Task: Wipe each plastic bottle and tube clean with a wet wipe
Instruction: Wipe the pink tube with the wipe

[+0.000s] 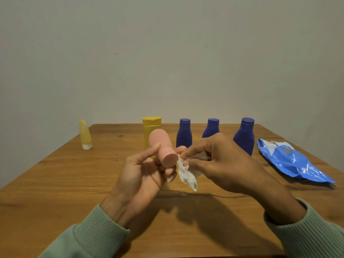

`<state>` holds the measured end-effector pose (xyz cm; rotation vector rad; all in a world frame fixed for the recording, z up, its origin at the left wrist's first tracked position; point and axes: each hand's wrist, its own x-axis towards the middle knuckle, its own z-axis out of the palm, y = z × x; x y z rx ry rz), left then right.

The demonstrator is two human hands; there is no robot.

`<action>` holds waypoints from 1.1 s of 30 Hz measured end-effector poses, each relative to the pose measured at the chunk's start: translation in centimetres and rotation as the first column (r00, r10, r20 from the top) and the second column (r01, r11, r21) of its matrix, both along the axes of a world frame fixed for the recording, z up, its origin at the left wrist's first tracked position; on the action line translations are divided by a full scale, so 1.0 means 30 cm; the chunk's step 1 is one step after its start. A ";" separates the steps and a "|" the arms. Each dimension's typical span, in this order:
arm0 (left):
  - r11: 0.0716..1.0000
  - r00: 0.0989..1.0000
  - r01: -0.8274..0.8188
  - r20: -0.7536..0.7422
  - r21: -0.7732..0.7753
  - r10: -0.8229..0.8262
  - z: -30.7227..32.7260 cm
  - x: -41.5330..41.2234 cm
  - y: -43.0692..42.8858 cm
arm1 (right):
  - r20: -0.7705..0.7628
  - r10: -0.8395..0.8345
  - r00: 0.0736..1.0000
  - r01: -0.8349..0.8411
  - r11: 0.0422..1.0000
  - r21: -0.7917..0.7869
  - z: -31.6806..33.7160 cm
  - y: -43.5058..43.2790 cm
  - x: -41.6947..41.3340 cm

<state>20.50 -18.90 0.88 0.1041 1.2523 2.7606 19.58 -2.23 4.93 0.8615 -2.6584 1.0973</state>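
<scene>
My left hand (141, 175) grips a pink tube (162, 144) above the table's middle, its flat cap end tilted toward me. My right hand (219, 162) pinches a crumpled white wet wipe (187, 175) that touches the cap's right edge. Behind them a yellow bottle (151, 127) stands partly hidden by the pink tube. Three blue bottles (184, 134) (212, 127) (244, 135) stand in a row at the back. A pale yellow tube (85, 135) stands on its white cap at the far left.
A blue wet wipe pack (290, 161) lies flat on the right side of the wooden table (55, 183). A plain wall rises just behind the table's far edge.
</scene>
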 end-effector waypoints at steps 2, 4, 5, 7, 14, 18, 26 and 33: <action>1.000 0.999 0.010 -0.039 -0.028 -0.011 0.006 0.005 -0.003 | 0.034 -0.002 0.999 0.003 0.999 -0.042 0.000 0.004 -0.007; 0.998 0.997 -0.019 -0.071 -0.064 0.014 0.003 0.005 -0.005 | 0.051 -0.004 0.999 0.008 0.997 -0.080 -0.005 0.002 -0.011; 0.995 0.996 -0.044 -0.085 -0.087 0.037 -0.002 0.003 -0.007 | 0.052 -0.003 0.999 0.007 0.996 -0.088 -0.009 -0.003 -0.013; 0.986 0.991 -0.089 -0.110 -0.142 0.073 -0.008 -0.006 -0.015 | 0.047 0.003 0.999 0.001 0.996 -0.094 -0.021 -0.008 -0.018; 0.861 0.939 -0.272 -0.317 -0.430 0.138 0.002 -0.033 -0.079 | 0.005 -0.003 1.000 0.003 0.989 -0.145 -0.040 -0.022 -0.033; 0.733 0.902 -0.370 -0.411 -0.571 0.135 0.010 -0.041 -0.132 | 0.014 0.028 1.000 -0.026 0.988 -0.153 -0.063 -0.053 -0.041; 0.489 0.857 -0.501 -0.489 -0.714 0.165 -0.007 -0.092 -0.292 | 0.027 0.090 0.996 -0.087 0.990 -0.110 -0.120 -0.195 -0.116; 0.405 0.864 -0.502 -0.466 -0.764 0.190 -0.047 -0.198 -0.410 | 0.008 0.147 0.989 -0.147 0.988 -0.053 -0.122 -0.337 -0.197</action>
